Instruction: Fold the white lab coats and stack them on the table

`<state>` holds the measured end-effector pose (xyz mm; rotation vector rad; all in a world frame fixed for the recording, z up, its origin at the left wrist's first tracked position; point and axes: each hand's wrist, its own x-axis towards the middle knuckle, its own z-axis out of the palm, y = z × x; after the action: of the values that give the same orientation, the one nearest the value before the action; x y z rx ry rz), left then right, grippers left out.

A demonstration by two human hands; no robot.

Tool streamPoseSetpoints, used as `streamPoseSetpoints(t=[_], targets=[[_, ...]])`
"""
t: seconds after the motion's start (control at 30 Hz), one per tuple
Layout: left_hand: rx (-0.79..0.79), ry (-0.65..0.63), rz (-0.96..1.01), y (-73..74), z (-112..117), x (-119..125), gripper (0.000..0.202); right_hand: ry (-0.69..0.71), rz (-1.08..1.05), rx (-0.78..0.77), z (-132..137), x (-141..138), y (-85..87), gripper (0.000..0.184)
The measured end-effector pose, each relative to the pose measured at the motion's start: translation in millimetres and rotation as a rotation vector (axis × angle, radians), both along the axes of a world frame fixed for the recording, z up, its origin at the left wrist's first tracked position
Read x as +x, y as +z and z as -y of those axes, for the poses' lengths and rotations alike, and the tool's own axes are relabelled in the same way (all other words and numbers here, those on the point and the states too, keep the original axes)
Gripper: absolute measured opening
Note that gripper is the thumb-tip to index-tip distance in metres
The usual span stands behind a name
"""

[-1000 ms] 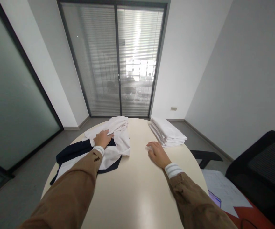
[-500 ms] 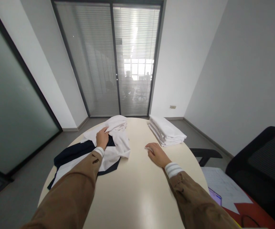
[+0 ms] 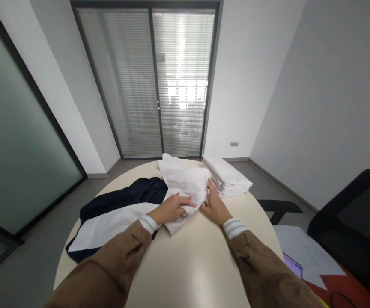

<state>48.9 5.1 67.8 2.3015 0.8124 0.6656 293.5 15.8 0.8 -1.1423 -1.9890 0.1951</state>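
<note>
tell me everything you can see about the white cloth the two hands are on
The white cloth is a soft, plain white piece of fabric with no print showing, crumpled and loosely bunched into folds. It lies toward the far side of the round cream table, partly over a navy and white garment and close beside a folded white stack. The left hand grips its near edge, and the right hand lies open against its right side.

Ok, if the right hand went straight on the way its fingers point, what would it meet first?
The crumpled white cloth: the right hand seems to touch its edge with its fingertips. The stack of folded white cloths lies just right of that line, though depth is unclear.
</note>
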Motion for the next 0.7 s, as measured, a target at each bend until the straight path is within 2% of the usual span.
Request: streamPoseSetpoints(t=[0.03, 0.1, 0.17, 0.2, 0.27, 0.33, 0.4, 0.43, 0.5, 0.6, 0.7], targets=[[0.011, -0.074, -0.096, -4.6, 6.4, 0.7, 0.045, 0.001, 0.020, 0.026, 0.3, 0.7, 1.2, 0.104], [0.045, -0.153, -0.190, -9.1, 17.0, -1.4, 0.047, 0.013, 0.076, 0.064, 0.4, 3.3, 2.4, 0.080], [0.087, -0.135, -0.169, -7.4, 24.2, -8.3, 0.045, 0.029, 0.128, 0.084, -0.3, 6.1, 2.2, 0.048], [0.106, -0.082, -0.132, -5.0, 26.2, -13.9, 0.043, 0.038, 0.144, 0.086, -0.7, 6.9, 2.1, 0.038], [0.141, 0.133, -0.048, 0.3, 26.5, -29.1, 0.035, 0.043, 0.130, 0.066, -1.2, 6.7, 2.9, 0.030], [0.162, 0.450, -0.018, 3.1, 22.3, -48.9, 0.028, 0.045, 0.053, 0.027, -0.8, 4.1, 5.8, 0.028], [0.159, 0.705, -0.094, 1.2, 16.0, -70.2, 0.028, 0.036, -0.070, -0.003, 0.5, 0.5, 9.9, 0.028], [0.137, 0.774, -0.155, -1.4, 13.3, -80.4, 0.031, 0.021, -0.140, -0.014, 1.3, -1.0, 11.8, 0.027], [0.067, 0.741, -0.276, -8.5, 10.3, -97.1, 0.041, -0.051, -0.279, -0.030, 3.0, -2.1, 14.5, 0.020], [0.000, 0.566, -0.433, -18.6, 11.9, -110.1, 0.048, -0.210, -0.478, 0.001, 4.3, 3.0, 15.3, 0.011], [-0.058, 0.493, -0.540, -23.4, 10.9, -110.7, 0.051, -0.264, -0.545, 0.129, 2.3, 15.1, 14.0, 0.025]])
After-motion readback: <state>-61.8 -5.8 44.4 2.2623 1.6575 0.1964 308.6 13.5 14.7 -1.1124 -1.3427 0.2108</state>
